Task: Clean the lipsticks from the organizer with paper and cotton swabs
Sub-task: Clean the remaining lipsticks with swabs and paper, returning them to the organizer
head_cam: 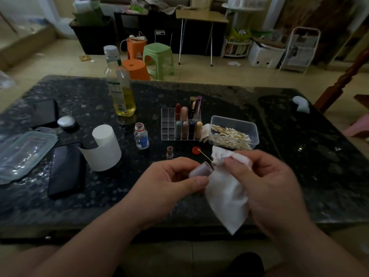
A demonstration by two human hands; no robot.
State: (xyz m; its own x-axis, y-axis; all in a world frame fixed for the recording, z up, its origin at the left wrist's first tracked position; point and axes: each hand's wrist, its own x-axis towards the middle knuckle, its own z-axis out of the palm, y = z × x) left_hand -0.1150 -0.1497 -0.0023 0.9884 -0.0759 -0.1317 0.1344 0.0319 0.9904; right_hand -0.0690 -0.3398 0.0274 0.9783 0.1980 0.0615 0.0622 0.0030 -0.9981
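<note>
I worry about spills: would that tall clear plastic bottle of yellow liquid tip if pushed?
The tall clear plastic bottle is probably bottom-heavy: its yellow liquid fills only the lower part. Tall and narrow, it could still tip if pushed high. On the glossy dark table it may slide.

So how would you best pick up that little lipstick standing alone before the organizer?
Pinch the lipstick by its wider lower barrel, coming from above: it stands upright with free space around it, and its narrower top looks uncapped.

- Oil bottle point(121, 92), far, left of centre: label print too blurred for me to read.
- Small bottle point(141, 136), mid-table: blue label, nothing I can read.
</note>
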